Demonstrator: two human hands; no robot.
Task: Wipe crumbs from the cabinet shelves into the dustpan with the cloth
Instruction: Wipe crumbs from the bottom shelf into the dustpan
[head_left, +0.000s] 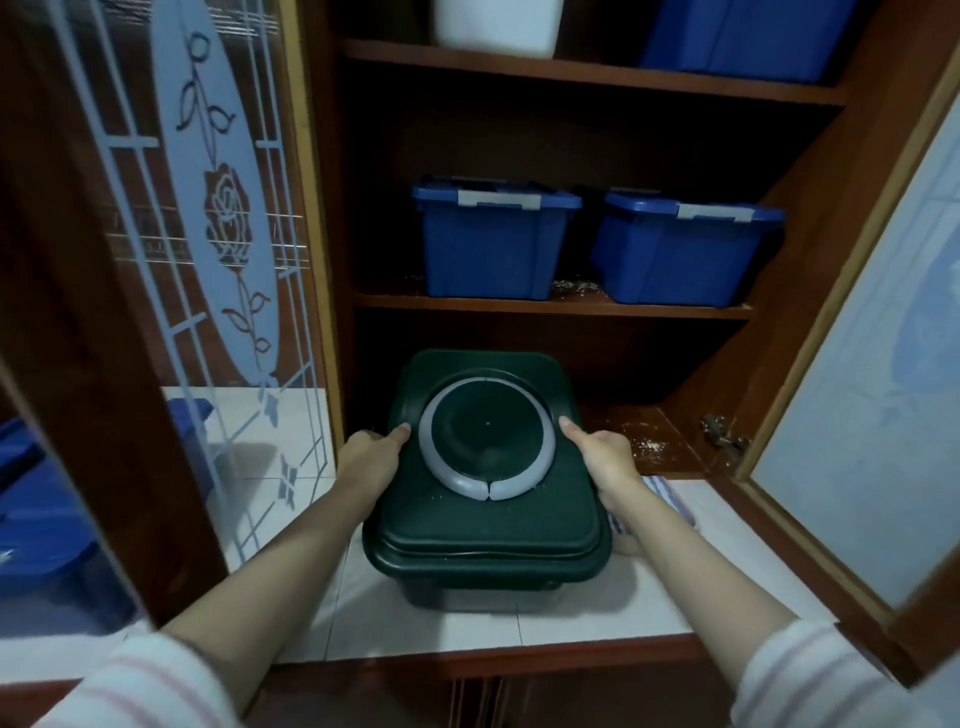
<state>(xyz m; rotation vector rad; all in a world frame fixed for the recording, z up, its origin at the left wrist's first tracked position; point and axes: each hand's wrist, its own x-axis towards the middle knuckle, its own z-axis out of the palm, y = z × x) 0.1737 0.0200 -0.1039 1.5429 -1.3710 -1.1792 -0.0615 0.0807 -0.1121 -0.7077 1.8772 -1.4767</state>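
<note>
1. Fingers (402, 430) first: both thumbs lay flat on the lid of the green lidded bin (488, 525) and the rest went down its sides out of sight, so the left hand (371, 457) and right hand (605, 460) gripped it from either side.
2. That bin sat partly on the bottom shelf (670, 421), partly on the tiled counter (519, 629).
3. The striped cloth (670, 501) lay on the counter just beside the right hand, nobody holding it. No dustpan in view.
4. Crumbs (649, 447) were scattered on the bottom shelf right of the bin, and more on the middle shelf (571, 307) between two blue tubs (488, 244).
5. My read: barely started, looked like shelf-clearing, with all the wiping left.
</note>
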